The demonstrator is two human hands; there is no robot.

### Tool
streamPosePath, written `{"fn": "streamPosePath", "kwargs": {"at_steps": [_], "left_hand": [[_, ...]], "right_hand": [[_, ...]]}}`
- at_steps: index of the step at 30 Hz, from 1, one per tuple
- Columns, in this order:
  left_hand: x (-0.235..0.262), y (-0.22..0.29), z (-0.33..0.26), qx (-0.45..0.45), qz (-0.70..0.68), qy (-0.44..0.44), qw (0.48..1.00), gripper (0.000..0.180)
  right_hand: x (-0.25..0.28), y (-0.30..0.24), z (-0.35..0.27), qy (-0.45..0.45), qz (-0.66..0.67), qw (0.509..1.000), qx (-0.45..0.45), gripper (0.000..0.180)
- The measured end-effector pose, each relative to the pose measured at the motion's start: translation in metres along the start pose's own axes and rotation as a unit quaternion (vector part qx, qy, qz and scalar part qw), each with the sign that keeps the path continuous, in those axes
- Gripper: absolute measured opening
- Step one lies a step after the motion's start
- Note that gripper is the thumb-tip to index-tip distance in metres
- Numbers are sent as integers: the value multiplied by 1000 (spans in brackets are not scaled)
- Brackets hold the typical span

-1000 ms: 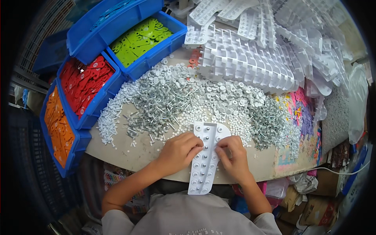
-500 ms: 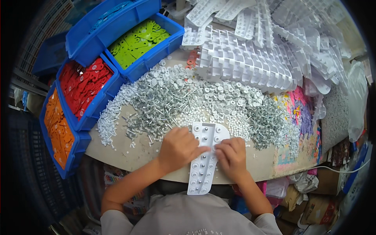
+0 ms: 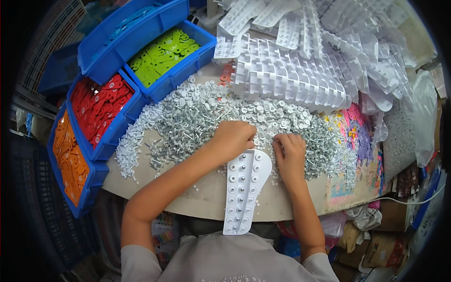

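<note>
A white plastic panel (image 3: 240,202) lies lengthwise before me, its near end against my shirt and past the table edge. Round white rings line both its sides, and silver metal heads run down its central channel. Just beyond its far end, my left hand (image 3: 235,139) is closed at the pile of round white caps (image 3: 270,113); what its fingertips hold is hidden. My right hand (image 3: 291,157) reaches into small white rings (image 3: 266,141) right of the panel, its fingers curled and anything in them hidden. Neither hand touches the panel.
Metal pins (image 3: 188,120) and more pins (image 3: 322,141) flank the caps. Blue bins at left hold green (image 3: 164,54), red (image 3: 101,105) and orange (image 3: 70,157) pieces. Behind stand stacked white panels (image 3: 291,75). Pink and purple pieces (image 3: 359,134) lie at right.
Both hands have left the panel and moved away from me to the piles of small parts. The panel has shifted slightly; its far end is now uncovered.
</note>
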State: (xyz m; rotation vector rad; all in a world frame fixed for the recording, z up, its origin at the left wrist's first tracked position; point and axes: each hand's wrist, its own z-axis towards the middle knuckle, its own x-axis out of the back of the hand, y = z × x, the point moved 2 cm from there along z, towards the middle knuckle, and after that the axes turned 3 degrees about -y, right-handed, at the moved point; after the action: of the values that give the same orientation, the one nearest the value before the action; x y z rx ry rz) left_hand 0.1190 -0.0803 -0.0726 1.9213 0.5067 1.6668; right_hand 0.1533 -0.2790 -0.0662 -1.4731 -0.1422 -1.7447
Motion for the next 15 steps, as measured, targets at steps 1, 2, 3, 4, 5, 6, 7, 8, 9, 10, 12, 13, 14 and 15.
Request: {"fn": "streamPosePath", "kwargs": {"at_steps": [1, 2, 3, 4, 5, 6, 7, 8, 9, 10, 12, 13, 14, 15], "left_hand": [[0, 0, 0, -21, -10, 17, 1000, 16], [0, 0, 0, -43, -19, 34, 998, 15], [-1, -1, 0, -43, -19, 33, 998, 15], [-1, -2, 0, -41, -26, 35, 998, 13], [-1, -3, 0, -40, -34, 38, 998, 12], [0, -3, 0, -40, -34, 37, 998, 12], [2, -2, -1, -34, -33, 51, 998, 10], [3, -2, -1, -27, -33, 64, 997, 9], [3, -3, -2, -28, -33, 64, 997, 9], [3, -6, -2, -24, -31, 78, 996, 9], [7, -7, -5, -21, -28, 93, 995, 10], [9, -8, -9, 0, -64, 101, 993, 7], [12, -8, -14, 21, -99, 108, 989, 6], [15, -10, -19, 21, -99, 107, 989, 6]], "right_hand": [[-1, 1, 0, 3, -2, 1000, -3, 9], [-1, 0, 0, 3, -2, 1000, -3, 9], [-1, -1, 1, 3, -6, 1000, 1, 9], [-1, -3, 2, 3, -9, 1000, 5, 9], [-1, -3, 2, 3, -10, 1000, 5, 9], [-2, -3, 1, 4, -15, 1000, 10, 10], [-3, -3, 1, 5, -20, 1000, 16, 10], [-4, -2, 1, 5, -21, 1000, 16, 10], [-4, -2, 0, 9, -19, 1000, 19, 10], [-4, -3, -1, 12, -18, 1000, 22, 10], [-5, -4, -1, 13, -9, 1000, 13, 9], [-5, -4, -1, 12, 0, 1000, 4, 9], [-4, -4, -2, 13, 0, 1000, 4, 9], [-4, -3, -2, 10, 9, 1000, 3, 10]]}}
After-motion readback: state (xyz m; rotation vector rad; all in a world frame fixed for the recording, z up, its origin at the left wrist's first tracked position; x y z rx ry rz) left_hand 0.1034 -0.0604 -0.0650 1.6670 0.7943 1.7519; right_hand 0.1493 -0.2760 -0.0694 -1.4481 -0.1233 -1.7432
